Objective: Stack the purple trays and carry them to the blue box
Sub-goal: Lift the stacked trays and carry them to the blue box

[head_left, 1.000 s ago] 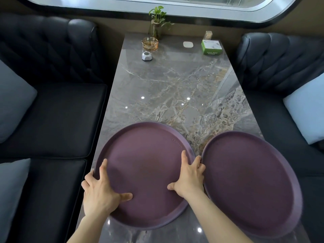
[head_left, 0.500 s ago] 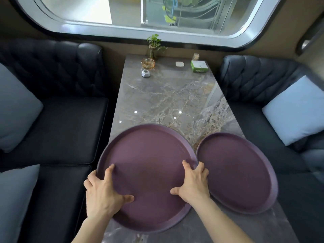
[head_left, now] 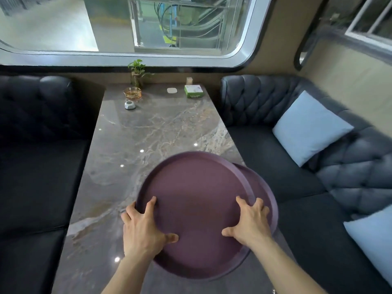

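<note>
A round purple tray (head_left: 195, 198) is held over the near right part of the marble table (head_left: 148, 132). My left hand (head_left: 144, 228) grips its left rim and my right hand (head_left: 250, 223) grips its right rim, thumbs lying on the tray's inside. Under it lies a second purple tray (head_left: 264, 192), mostly covered; only a crescent of it shows along the right side. The upper tray is slightly blurred. No blue box is in view.
At the table's far end stand a small plant (head_left: 137, 71), an amber glass ashtray (head_left: 132, 93), a small white object (head_left: 129, 105), a white coaster (head_left: 172, 90) and a green box (head_left: 193, 91). Dark tufted sofas (head_left: 275, 145) with pale blue cushions (head_left: 307, 128) flank the table.
Both hands have lifted the left tray and carried it to the right, so it now covers most of the right tray. The view has tilted up and pulled back.
</note>
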{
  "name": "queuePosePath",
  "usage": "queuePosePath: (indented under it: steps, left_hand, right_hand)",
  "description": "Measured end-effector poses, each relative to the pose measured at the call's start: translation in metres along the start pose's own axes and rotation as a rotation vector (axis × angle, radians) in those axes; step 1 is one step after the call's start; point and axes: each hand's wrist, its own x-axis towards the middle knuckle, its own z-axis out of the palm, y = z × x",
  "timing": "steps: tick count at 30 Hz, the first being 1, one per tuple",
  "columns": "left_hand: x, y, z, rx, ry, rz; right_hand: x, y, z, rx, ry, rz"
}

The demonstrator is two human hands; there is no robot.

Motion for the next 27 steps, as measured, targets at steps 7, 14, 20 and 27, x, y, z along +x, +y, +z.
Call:
queuePosePath:
  steps: [7,14,20,27]
  left_hand:
    - [0.010,0.080,0.077,0.048,-0.069,0.010]
    - [0.032,0.118,0.132,0.127,-0.122,-0.021]
    - [0.047,0.123,0.152,0.150,-0.115,-0.055]
    - [0.054,0.117,0.158,0.161,-0.072,-0.072]
  right_hand:
    - [0.057,0.089,-0.010,0.004,-0.045,0.070]
    - [0.109,0.133,0.002,-0.004,-0.114,0.095]
    - [0.134,0.139,0.014,-0.025,-0.124,0.089]
    - [0.145,0.135,0.017,-0.046,-0.119,0.066]
